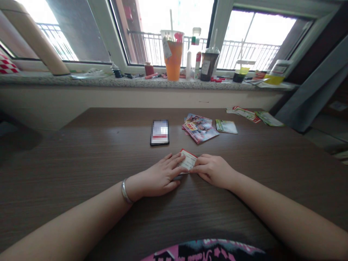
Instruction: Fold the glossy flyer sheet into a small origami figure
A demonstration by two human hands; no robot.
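A small piece of printed paper (188, 162) with a red edge lies on the brown table (81, 156) in front of me. My left hand (160, 174), with a silver bracelet on the wrist, rests flat over its left part, fingers stretched out. At the paper's right edge, my right hand (213, 169) pinches it between thumb and fingers. Part of the paper is hidden beneath the left fingers. Beyond the hands lie a phone (160, 132) with its screen lit and several overlapping colourful leaflets (201, 128).
Green-and-white cards (226, 126) lie right of the leaflets, and more paper strips (246, 114) near the far right edge. On the stone windowsill (95, 81) stand an orange drink cup (173, 59), a dark cup (209, 65) and bottles. A grey curtain (307, 90) hangs at right.
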